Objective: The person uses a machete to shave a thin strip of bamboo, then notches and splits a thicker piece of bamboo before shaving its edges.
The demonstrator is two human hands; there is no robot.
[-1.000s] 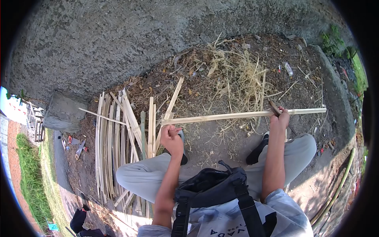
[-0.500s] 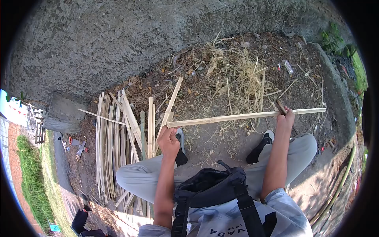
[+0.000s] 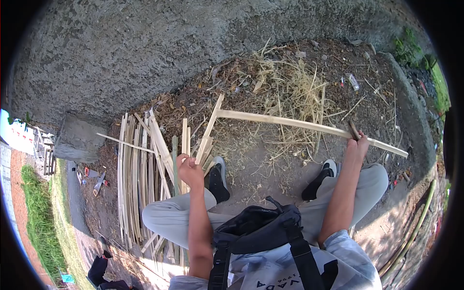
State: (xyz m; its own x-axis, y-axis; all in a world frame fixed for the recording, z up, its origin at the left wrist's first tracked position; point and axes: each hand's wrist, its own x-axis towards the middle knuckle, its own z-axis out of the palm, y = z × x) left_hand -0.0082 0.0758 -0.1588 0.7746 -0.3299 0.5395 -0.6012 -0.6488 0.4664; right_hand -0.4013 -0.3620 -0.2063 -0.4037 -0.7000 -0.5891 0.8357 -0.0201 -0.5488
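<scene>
My right hand (image 3: 358, 141) is closed around a long pale bamboo strip (image 3: 285, 121), which slants from upper left to lower right. In the same grip is a short dark brown tool (image 3: 354, 129), knife-like in shape, though its kind is not clear. The strip's left end is free, next to a slanting strip (image 3: 213, 118) on the left. My left hand (image 3: 190, 172) has curled fingers beside the upper ends of several short strips (image 3: 204, 150). Whether anything is pinched in those fingers is hidden.
A pile of split bamboo strips (image 3: 133, 179) lies left of my knee. Dry shavings (image 3: 290, 92) cover the ground ahead, below a rough concrete wall (image 3: 145, 43). A handsaw (image 3: 99, 184) lies far left. A black bag (image 3: 261, 227) hangs on my front.
My left hand has let go of the bamboo strip and moved left and down to the other strips. The strip's left end has swung up and away, while my right hand shifted slightly right.
</scene>
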